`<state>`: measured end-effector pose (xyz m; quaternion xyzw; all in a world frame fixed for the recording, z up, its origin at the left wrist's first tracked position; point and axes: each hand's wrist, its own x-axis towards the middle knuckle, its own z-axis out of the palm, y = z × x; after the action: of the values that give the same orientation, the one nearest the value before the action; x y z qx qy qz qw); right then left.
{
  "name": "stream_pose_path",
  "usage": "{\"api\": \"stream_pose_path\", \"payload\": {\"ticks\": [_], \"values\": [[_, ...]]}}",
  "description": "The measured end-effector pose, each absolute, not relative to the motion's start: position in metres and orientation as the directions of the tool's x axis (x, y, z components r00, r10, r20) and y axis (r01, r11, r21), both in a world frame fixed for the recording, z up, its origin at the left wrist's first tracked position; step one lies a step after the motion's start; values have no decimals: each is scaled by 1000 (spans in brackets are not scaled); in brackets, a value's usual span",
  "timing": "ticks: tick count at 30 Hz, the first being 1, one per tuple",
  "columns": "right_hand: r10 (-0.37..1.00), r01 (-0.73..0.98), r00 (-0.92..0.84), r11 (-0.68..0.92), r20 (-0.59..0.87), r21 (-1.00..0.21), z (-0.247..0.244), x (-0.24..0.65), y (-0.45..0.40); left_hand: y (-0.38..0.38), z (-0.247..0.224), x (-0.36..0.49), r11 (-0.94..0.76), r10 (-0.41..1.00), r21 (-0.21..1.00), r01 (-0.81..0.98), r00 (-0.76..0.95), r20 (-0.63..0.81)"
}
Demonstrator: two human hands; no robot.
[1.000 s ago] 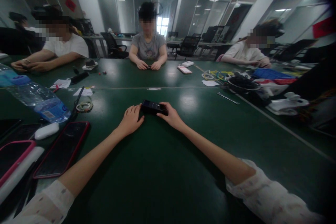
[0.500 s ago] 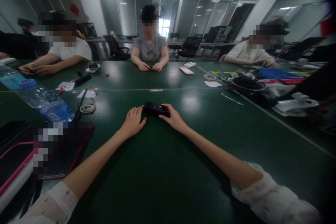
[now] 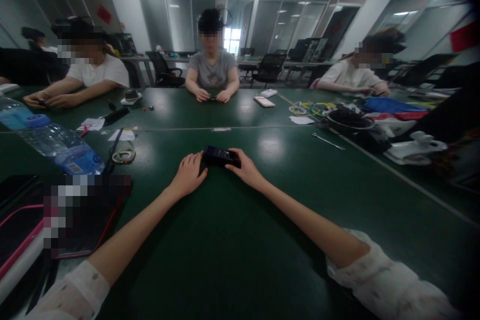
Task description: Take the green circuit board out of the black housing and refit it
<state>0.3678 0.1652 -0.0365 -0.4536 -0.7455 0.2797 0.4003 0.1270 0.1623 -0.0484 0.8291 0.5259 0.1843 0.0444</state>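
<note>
A small black box-shaped device (image 3: 217, 155), with a dark screen and what look like buttons on its upper face, lies on the green table in front of me. My right hand (image 3: 243, 166) grips its right end, thumb on the near side and fingers at the far side. At the opposite end, my left hand (image 3: 188, 174) rests palm down on the table with its fingers stretched forward. Its fingertips are beside the device's left end; whether they touch it I cannot tell.
Left of me are water bottles (image 3: 69, 147), a dark red-edged tablet-like object (image 3: 90, 232) and a beaded bracelet (image 3: 123, 155). A metal wrench-like tool (image 3: 328, 141) lies to the right, near cables (image 3: 300, 109) and a white plastic object (image 3: 414, 150). Several people (image 3: 212, 70) sit opposite.
The whole view has shifted slightly, with most things a little further left. Both hands keep the same pose around the black device.
</note>
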Motion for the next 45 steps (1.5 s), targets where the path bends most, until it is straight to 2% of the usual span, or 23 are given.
{"api": "stream_pose_path", "payload": {"ticks": [29,40,45], "values": [[892,463,-249,452,378,-762,-44,369,170,162,-49,127,-436,891,254,864,375,254],[886,362,-145,463,441,-809,-42,367,170,162,-51,126,-466,870,222,856,397,293],[848,421,50,462,528,-781,-42,371,169,164,-53,125,-472,867,218,854,405,289]]}}
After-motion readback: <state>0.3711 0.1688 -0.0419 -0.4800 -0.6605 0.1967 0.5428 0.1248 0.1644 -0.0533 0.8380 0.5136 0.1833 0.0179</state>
